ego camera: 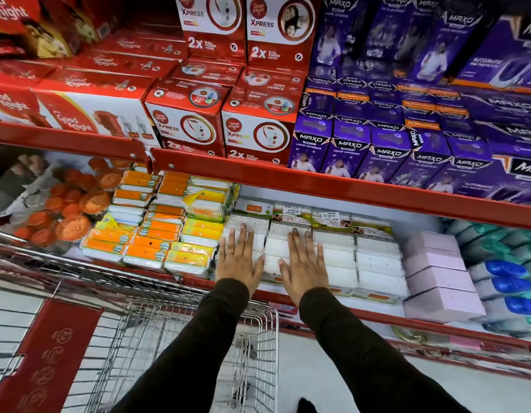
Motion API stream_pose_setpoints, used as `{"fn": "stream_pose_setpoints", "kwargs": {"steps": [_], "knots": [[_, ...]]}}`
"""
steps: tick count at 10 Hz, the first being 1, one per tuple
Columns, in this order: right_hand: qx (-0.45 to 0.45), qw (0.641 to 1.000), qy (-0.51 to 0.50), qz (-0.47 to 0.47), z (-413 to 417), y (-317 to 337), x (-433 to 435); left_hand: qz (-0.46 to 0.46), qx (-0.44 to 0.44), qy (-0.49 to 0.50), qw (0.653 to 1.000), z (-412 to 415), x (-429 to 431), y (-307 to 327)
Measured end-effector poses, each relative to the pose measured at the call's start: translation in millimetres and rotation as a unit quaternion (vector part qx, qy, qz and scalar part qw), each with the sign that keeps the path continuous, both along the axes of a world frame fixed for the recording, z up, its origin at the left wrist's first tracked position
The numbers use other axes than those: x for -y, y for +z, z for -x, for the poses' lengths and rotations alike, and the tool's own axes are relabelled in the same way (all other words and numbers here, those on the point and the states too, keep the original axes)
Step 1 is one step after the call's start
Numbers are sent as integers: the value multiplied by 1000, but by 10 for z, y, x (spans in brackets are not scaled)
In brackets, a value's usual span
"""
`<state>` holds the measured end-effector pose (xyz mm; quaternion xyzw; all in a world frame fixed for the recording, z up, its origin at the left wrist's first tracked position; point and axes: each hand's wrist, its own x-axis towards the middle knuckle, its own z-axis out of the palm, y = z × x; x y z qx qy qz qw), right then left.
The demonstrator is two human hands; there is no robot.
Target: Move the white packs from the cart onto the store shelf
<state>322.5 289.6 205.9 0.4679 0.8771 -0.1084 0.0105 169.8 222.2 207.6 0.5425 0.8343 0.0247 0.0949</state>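
Two MAXO boxes (310, 147) above white packs (336, 248)

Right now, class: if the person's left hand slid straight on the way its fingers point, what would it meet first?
The left hand lies flat on the white packs, fingers pointing into the shelf. Going straight on, it would probably first meet the orange-labelled pack standing behind them, though depth is hard to judge.

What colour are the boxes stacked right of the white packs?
Pale pink boxes, clearest in the head view, right of the white packs.
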Motion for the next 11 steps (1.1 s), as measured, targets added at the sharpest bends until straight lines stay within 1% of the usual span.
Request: {"fn": "stream_pose_setpoints", "kwargs": {"steps": [1,2,3,4,5,6,8,9,10,11], "knots": [[-6,1000,4,13,14,41,-21,1,-18,-1,1000,1,-2,-12],[-46,998,-4,37,-28,131,-49,1,-9,8,1000,-52,-25,20],[-98,994,-44,26,-262,252,-139,-18,14,-14,1000,-268,-132,82],[-81,993,-82,3,-501,254,-230,-18,19,-49,998,-481,-249,97],[-34,991,-131,12,-883,184,-383,-15,28,-81,996,-834,-455,83],[-17,990,-135,22,-1032,128,-409,-6,37,-83,996,-1002,-506,46],[-5,992,-125,15,-1104,40,-417,12,3,-68,998,-1143,-508,9],[-28,992,-118,22,-1126,52,-424,17,5,-65,998,-1151,-492,48],[-47,993,-107,11,-1196,133,-367,-9,3,-52,999,-1192,-429,154],[-77,992,-86,-46,-1244,321,-229,-75,1,-46,996,-1300,-319,308]]}}
